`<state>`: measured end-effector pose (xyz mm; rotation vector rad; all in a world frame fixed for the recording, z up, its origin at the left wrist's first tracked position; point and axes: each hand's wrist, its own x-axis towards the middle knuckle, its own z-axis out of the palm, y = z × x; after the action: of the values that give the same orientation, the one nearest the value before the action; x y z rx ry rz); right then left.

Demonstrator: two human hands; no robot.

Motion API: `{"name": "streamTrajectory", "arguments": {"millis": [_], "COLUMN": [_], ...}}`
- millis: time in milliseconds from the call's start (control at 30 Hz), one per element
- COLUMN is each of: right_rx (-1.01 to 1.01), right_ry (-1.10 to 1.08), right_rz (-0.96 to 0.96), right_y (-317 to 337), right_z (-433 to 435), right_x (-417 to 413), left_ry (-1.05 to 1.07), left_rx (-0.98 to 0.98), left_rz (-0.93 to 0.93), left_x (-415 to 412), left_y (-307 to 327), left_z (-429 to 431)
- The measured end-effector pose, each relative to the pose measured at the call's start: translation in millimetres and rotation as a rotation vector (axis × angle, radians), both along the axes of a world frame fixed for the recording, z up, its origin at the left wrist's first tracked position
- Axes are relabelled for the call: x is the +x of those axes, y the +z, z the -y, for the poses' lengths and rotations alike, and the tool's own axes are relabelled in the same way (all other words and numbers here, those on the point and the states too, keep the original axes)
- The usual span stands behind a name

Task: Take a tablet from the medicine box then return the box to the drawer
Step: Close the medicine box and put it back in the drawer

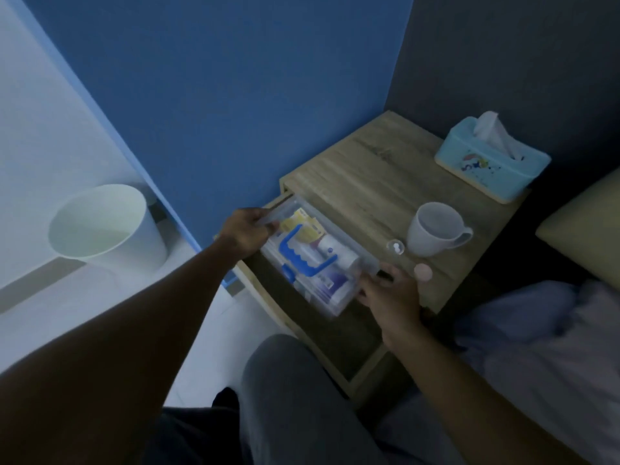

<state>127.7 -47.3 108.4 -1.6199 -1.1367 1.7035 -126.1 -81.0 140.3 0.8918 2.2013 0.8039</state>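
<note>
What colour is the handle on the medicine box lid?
Blue, on a clear box; the handle shows best in the head view.

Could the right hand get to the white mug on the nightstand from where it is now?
Probably yes. The right hand grips the near end of the medicine box, and the white mug stands just beyond it on the nightstand. Only a small clear cup sits between; it must release the box first.

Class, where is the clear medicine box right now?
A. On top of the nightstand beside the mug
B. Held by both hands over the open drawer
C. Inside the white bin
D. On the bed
B: the left hand and right hand grip opposite ends of the medicine box above the open drawer.
</note>
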Motion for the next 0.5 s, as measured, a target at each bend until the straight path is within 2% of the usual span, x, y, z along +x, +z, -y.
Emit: {"name": "streamTrajectory", "arguments": {"millis": [133, 300, 500], "right_rx": [-0.056, -0.030, -0.019], "right_ry": [-0.049, -0.062, -0.066], "right_rz": [0.037, 0.186, 0.259], "right_y": [-37, -73, -102], "right_z": [10, 10, 1], "right_x": [1, -1, -3], "left_ry": [-0.097, -0.192, -0.155], "left_rx": [-0.125, -0.167, -0.216], "left_rz": [-0.053, 0.048, 0.085], "left_x": [0, 1, 10], "left_y": [-35, -75, -107], "left_z": [-3, -17, -37]}}
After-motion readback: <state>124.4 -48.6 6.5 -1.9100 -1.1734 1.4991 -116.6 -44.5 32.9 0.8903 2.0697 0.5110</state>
